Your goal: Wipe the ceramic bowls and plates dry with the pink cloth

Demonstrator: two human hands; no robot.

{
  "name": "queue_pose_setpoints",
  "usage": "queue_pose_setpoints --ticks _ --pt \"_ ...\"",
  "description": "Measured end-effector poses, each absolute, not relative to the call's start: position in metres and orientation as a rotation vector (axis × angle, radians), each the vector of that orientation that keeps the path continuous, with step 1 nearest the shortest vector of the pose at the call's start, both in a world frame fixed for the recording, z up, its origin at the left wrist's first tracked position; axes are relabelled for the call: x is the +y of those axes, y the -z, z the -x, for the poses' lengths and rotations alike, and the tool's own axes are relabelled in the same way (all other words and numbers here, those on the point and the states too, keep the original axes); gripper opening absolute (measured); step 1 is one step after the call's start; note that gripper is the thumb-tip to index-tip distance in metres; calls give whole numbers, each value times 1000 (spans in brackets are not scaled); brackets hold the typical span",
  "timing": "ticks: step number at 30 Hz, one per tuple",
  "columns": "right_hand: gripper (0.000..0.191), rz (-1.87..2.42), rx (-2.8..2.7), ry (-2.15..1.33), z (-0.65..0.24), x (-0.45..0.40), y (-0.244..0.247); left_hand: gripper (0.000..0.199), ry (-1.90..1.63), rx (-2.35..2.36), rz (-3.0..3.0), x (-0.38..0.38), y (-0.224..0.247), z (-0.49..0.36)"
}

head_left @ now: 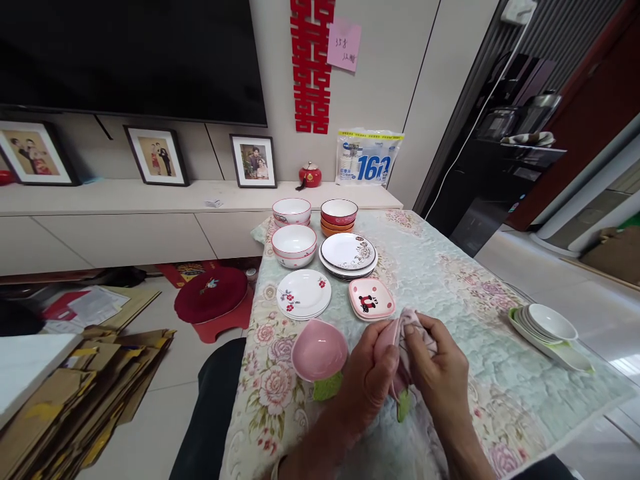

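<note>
Between my two hands, a pink bowl (386, 339) with a green leaf-shaped handle is tilted on its side above the tablecloth. My left hand (373, 373) grips its rim, thumb along the near side. Bunched in the fingers of my right hand (440, 363) is a pale pink cloth (414, 330), pressed against the bowl. Much of the bowl is hidden by the hands and cloth. A matching pink bowl (320, 350) with a green leaf handle stands upright to the left. Just beyond my hands lies a stack of square pink cat plates (371, 298).
White flowered plates (304, 293), patterned plates (349, 252), white bowls (294, 243) and red-and-orange bowls (339, 213) stand in stacks towards the back. Small white dishes (553, 323) sit on a long green-edged dish at the right. A red stool (213, 293) and flattened cardboard (95, 393) are on the floor.
</note>
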State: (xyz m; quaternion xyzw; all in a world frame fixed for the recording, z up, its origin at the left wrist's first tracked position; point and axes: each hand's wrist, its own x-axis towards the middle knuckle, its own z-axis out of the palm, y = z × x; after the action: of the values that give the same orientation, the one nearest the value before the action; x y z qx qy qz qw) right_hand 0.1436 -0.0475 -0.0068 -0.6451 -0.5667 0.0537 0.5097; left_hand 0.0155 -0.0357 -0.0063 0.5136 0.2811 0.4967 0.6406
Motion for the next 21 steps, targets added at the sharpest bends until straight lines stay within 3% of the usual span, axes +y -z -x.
queue_pose_setpoints --ticks 6,13,21 --pt "15 1452 -1470 -321 -133 -54 3 48 -1190 691 -1193 -35 14 -12" --pt "23 1245 -1719 -908 -139 -58 -23 48 -1239 685 -1260 -29 15 -8" --pt "15 1156 -1916 -909 -150 -62 -22 49 -1342 822 -820 -23 10 -6"
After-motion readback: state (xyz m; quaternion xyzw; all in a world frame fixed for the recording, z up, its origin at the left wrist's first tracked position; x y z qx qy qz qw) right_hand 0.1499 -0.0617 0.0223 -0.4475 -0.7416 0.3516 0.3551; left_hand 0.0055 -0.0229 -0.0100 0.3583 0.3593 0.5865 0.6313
